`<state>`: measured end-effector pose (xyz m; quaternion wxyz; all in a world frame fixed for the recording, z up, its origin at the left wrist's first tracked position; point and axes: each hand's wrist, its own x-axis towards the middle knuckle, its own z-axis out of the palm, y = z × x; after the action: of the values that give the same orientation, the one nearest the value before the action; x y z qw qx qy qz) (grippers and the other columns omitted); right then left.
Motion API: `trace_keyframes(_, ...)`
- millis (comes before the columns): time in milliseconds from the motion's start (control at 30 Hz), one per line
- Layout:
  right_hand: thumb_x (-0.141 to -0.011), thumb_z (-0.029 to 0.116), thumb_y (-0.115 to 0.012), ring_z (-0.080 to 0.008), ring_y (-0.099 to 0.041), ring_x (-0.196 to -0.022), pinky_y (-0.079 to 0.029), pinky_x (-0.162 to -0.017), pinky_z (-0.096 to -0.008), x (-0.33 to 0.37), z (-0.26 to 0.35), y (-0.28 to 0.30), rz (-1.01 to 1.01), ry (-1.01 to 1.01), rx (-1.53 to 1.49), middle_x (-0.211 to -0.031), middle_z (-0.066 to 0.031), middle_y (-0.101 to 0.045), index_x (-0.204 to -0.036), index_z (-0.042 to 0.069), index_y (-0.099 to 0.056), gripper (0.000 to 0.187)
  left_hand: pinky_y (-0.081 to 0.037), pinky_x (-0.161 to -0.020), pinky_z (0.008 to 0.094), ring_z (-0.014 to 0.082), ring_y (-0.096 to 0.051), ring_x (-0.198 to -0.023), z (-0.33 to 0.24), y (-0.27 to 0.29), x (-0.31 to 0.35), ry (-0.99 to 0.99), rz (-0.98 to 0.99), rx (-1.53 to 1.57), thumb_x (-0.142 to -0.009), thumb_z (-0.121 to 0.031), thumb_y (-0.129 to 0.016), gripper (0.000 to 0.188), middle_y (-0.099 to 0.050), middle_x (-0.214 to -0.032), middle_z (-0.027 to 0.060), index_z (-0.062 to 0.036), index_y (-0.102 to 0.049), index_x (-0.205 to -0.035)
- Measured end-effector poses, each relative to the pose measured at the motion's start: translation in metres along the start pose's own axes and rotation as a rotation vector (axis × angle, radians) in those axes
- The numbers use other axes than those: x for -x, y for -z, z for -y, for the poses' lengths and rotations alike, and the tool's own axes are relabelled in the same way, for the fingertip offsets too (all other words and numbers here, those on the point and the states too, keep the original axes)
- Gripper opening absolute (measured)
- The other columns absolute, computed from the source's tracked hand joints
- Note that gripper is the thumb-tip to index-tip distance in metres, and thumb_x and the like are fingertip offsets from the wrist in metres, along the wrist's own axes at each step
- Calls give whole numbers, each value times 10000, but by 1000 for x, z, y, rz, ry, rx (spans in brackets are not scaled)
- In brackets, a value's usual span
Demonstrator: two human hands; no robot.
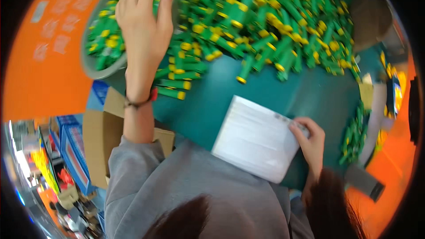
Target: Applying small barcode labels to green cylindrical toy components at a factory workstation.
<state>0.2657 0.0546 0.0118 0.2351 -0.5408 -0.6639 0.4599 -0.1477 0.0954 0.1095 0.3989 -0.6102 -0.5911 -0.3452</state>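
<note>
My left hand (146, 22) reaches over the grey round tub (90, 68) at the upper left, its fingers stretched out and the thumb apart. Its thumb tip overlaps the tub's rim; no object shows in the hand. Small green tubes with yellow ends (106, 44) fill the tub below it. Nearer to me, my right hand (312, 139) grips the right edge of a white, flat, glossy rectangular packet (256, 139), thumb on top and the other fingers partly hidden. The packet lies tilted over the table's front edge, against my grey top.
A large heap of green and yellow tubes (265, 22) covers the far part of the dark green table (212, 88). A smaller bunch (354, 135) lies at the right. An open cardboard box (95, 139) and blue boxes (77, 150) stand at the lower left, below an orange surface (40, 79).
</note>
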Motion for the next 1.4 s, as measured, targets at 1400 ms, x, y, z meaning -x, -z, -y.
trace_keyframes(1400, -947, 183, -691, -157, -632, -938, -493, -828, -286, -91, 8, 73, -458, 354, 254, -997, -75, -699, -1148, 30, -684, 252, -512, -728, 336, 263, -627, -876, -172, 13, 123, 298, 552, 1127, -768, 18, -793, 191, -657, -1013, 88, -26, -702, -930)
